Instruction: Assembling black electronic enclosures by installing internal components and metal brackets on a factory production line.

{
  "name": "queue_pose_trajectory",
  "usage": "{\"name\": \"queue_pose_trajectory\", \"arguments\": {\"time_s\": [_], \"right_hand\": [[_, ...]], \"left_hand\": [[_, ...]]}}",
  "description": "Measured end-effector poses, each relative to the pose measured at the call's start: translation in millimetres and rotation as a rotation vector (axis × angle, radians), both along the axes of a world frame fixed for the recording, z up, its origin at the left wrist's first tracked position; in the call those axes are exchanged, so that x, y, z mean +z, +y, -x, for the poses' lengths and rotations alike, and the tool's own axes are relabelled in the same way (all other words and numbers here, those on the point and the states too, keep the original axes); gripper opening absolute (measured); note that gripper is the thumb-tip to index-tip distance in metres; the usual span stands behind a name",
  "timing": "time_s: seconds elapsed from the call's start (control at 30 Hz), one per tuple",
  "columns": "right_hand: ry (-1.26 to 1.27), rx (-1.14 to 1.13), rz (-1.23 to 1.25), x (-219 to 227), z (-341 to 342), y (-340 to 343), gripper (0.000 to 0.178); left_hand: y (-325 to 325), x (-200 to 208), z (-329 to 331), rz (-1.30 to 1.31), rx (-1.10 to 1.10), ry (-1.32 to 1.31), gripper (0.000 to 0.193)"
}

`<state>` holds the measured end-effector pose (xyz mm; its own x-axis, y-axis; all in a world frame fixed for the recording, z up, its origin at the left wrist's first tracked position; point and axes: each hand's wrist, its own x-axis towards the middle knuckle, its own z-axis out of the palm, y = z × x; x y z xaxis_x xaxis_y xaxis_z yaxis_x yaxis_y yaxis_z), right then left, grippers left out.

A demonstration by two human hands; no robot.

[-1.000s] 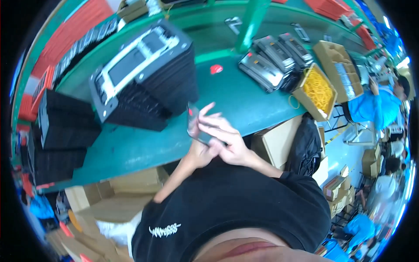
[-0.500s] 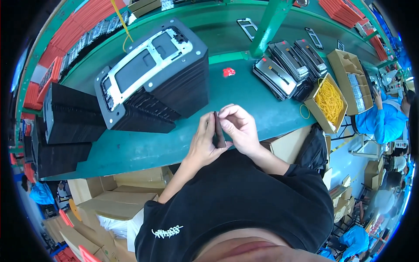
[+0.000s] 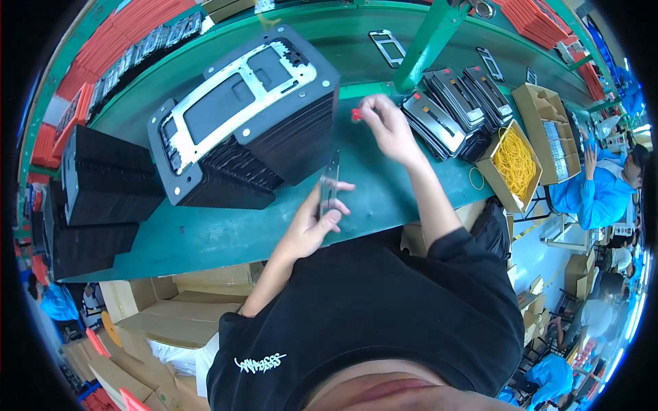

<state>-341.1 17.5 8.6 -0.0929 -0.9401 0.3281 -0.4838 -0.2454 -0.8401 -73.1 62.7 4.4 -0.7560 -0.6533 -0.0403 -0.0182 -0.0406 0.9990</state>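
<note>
Left hand [image 3: 307,223] clamps a thin dark panel [image 3: 333,170] between fingers and thumb; farther out, the right hand [image 3: 391,130] curls beside small red tabs [image 3: 356,115], whether pinching one cannot be told.

- A thin, dark panel [image 3: 334,170], long and narrow as seen here, is held in the left hand [image 3: 307,229], with the fingers and thumb closed around its lower part.
- It is turned nearly edge-on to the view, its far end rising past the left fingers and pointing away from the body; blur hides the detail of its faces.
- Small bright red pieces [image 3: 356,115] lie in a little cluster just left of the right hand's [image 3: 394,133] bent fingertips, beyond the left hand; whether fingertips and pieces touch cannot be told.
</note>
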Motion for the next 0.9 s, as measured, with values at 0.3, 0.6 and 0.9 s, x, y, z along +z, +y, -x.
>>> {"name": "queue_pose_trajectory", "arguments": {"time_s": [0.3,0.6,0.9], "right_hand": [[0.163,-0.102,0.258,79.0,-24.1,7.3,0.008],[0.058,1.136,-0.016,172.4,-68.6,38.9,0.042],[-0.311,0.714,0.542,171.3,-58.4,5.0,0.026]], "left_hand": [[9.6,34.6,-11.5,-0.587,-0.255,0.709,0.101],[4.7,119.7,-53.9,0.004,-0.028,0.449,0.086],[-10.5,232.3,-73.6,0.710,0.724,0.155,0.072]]}}
